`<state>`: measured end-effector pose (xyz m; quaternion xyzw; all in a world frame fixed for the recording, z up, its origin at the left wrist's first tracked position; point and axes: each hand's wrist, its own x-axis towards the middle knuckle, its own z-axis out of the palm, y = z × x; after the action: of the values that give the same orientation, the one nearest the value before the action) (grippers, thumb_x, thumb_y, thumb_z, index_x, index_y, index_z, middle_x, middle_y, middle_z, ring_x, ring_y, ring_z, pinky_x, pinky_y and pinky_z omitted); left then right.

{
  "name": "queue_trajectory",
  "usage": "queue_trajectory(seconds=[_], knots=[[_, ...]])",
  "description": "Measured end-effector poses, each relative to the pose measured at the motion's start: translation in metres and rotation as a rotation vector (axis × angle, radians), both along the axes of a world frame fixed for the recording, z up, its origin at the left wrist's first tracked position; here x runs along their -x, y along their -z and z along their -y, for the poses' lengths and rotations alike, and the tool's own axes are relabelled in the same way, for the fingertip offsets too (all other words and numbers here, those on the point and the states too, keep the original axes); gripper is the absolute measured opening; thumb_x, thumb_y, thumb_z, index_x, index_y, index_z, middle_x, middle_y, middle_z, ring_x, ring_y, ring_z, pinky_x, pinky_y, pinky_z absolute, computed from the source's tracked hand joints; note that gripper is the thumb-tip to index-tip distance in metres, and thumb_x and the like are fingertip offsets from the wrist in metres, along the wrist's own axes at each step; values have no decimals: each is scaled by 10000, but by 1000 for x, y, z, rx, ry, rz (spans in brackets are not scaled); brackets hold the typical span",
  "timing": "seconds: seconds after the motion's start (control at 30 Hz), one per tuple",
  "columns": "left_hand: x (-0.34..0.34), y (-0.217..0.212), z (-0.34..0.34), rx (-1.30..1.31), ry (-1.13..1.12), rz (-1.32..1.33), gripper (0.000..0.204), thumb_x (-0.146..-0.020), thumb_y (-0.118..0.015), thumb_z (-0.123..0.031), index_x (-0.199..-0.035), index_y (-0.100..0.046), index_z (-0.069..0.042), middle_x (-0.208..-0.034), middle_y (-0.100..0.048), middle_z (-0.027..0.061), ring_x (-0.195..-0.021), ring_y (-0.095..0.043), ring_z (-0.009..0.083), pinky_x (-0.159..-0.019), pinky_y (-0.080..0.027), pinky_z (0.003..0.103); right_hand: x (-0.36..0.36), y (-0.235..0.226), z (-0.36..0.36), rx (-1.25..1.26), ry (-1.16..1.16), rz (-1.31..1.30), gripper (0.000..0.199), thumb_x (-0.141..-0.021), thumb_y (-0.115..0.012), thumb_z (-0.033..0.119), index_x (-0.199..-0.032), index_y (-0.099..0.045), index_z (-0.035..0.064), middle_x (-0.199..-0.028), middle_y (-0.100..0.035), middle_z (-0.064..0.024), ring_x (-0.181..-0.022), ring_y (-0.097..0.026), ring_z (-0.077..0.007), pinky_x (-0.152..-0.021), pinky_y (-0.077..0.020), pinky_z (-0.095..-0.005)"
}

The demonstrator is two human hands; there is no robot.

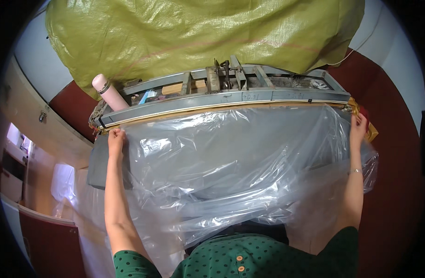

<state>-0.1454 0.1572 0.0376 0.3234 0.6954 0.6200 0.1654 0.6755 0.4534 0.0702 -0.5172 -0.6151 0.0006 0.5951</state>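
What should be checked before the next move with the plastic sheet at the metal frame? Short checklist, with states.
1. Left hand grips the clear plastic sheet at its left corner: ok.
2. Right hand grips the right corner: ok.
3. Sheet's top edge lies along the metal frame bar: ok.
4. Sheet flat, free of wrinkles: not ok, heavily creased.
5. Pink bottle lies clear of the sheet: ok.
6. Sheet's lower edge free below: cannot tell, hidden.

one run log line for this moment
left hand: grips clear plastic sheet corner | right hand: grips opposite corner | sheet: spread against grey metal frame | pink bottle: on frame
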Motion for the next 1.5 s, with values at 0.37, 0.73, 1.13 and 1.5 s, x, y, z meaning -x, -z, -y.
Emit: queue_trajectory(seconds=[0.37, 0.73, 1.13, 1.5], knots=[[-114, -33, 160, -37, -645, -850, 95, -868, -535, -94, -923, -501, -25, -811, -502, 17, -787, -481, 120, -711, -383, 240, -234, 110, 87, 473, 402, -480, 588, -791, -651, 405, -1186, -518, -10, -1136, -569, -99, -1030, -540, -222, -858, -433, -340], [-322, 96, 171, 721, 921, -543, 269, -806, -623, -173, -1050, -593, -62, -993, -632, 103, -934, -596, 263, -793, -471, 361, 17, -34, 75, 271, -390, -650, 315, -864, -590, 171, -1124, -574, -6, -1008, -606, -15, -880, -545, -90, -744, -412, -216], [-16, -39, 286, 36, -859, -574, 293, -896, -495, -172, -1079, -546, 51, -1041, -579, 116, -990, -524, 209, -898, -388, 305, 271, -155, 173, 603, -1250, 96, 125, -869, -576, 113, -892, -595, -8, -716, -550, 27, -651, -495, -35, -592, -417, -190], [-359, -181, -12, -214, 525, -776, 364, -756, -694, -159, -1048, -542, -3, -913, -596, 106, -856, -537, 181, -763, -425, 317, 283, -177, 197, 327, -1069, 352, 105, -849, -592, 93, -831, -580, -11, -630, -511, 29, -572, -453, -31, -513, -378, -198]])
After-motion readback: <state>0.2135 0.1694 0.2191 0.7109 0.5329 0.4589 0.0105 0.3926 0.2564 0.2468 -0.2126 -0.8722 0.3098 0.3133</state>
